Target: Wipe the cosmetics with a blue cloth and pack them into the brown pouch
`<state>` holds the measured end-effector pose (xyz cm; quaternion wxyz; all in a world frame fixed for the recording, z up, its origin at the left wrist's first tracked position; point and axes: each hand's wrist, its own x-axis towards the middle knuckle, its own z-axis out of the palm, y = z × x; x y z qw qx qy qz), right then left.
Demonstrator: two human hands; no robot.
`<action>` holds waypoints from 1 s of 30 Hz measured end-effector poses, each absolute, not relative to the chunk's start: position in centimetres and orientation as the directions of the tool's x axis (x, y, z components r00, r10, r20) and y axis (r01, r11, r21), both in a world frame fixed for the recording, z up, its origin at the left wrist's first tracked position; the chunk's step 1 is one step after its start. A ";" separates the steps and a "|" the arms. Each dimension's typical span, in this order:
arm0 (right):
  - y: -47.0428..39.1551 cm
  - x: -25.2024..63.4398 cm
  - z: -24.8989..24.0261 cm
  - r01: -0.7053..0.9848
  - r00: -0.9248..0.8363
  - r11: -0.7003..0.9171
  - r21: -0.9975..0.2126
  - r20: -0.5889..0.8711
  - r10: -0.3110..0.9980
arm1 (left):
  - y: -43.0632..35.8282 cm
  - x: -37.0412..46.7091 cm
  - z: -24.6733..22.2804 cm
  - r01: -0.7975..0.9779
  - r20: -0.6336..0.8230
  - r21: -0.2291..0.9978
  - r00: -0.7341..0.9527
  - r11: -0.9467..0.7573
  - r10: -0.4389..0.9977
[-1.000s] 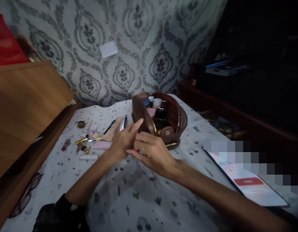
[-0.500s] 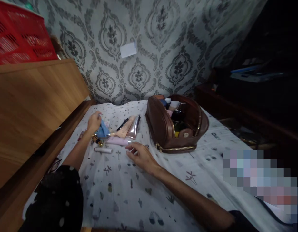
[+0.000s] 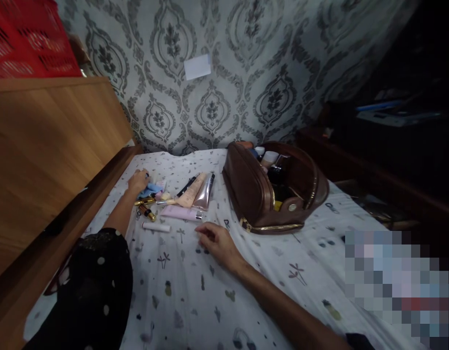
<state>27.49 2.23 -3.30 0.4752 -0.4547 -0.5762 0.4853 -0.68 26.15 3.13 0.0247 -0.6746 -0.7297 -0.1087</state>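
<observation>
My left hand [image 3: 138,181] is at the left, its fingers closed on a crumpled blue cloth [image 3: 150,190] that lies on the patterned sheet [image 3: 195,311]. Beside the cloth are small gold-capped bottles [image 3: 147,212] and a white tube [image 3: 156,227]. A lilac tube [image 3: 181,213] lies flat, with a peach tube [image 3: 191,190] and a brownish tube [image 3: 204,192] behind it. Just right of the lilac tube's cap, my right hand [image 3: 217,243] hovers or rests with fingers loosely curled and apart, holding nothing. An open brown bag [image 3: 250,189], filled with bottles, stands to the right.
A wooden panel [image 3: 57,131] runs along the left, with a red basket [image 3: 31,43] on top. Patterned wallpaper [image 3: 210,107] rises behind. Dark furniture stands at the right. A blurred patch covers the lower right.
The blue cloth has dropped from a raised bunch to lie lower and flatter, showing more small items beside it. My right hand has drawn slightly back from the lilac tube.
</observation>
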 end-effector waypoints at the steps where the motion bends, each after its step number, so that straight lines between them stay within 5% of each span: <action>1: 2.2 27.5 -3.3 0.069 -0.134 0.116 -0.991 0.106 0.985 | 25.8 -0.8 3.2 0.990 0.192 0.129 -0.075 0.051 0.979; 10: 2.2 27.4 -3.2 0.018 -0.128 0.097 -0.995 0.094 0.987 | 19.1 0.1 4.7 0.951 0.370 0.263 0.055 -0.161 0.927; 13: 2.3 27.2 -3.3 -0.181 -0.117 0.030 -0.983 0.052 0.992 | 15.0 3.0 5.0 0.824 0.482 0.443 0.114 -0.354 0.869; 17: 2.4 27.1 -2.9 -0.546 -0.136 -0.079 -0.834 -0.005 0.991 | 8.6 8.9 5.0 0.630 0.413 0.612 0.260 -0.477 0.873; 22: 2.2 27.6 -2.4 -0.684 -0.268 -0.195 -0.703 -0.007 0.963 | 4.6 13.7 4.2 0.613 0.365 0.479 0.512 -0.629 0.777; 30: 2.8 27.9 -2.6 -0.626 -0.258 -0.119 -0.770 0.061 0.964 | 6.4 14.2 5.2 0.633 0.332 0.518 0.471 -0.575 0.817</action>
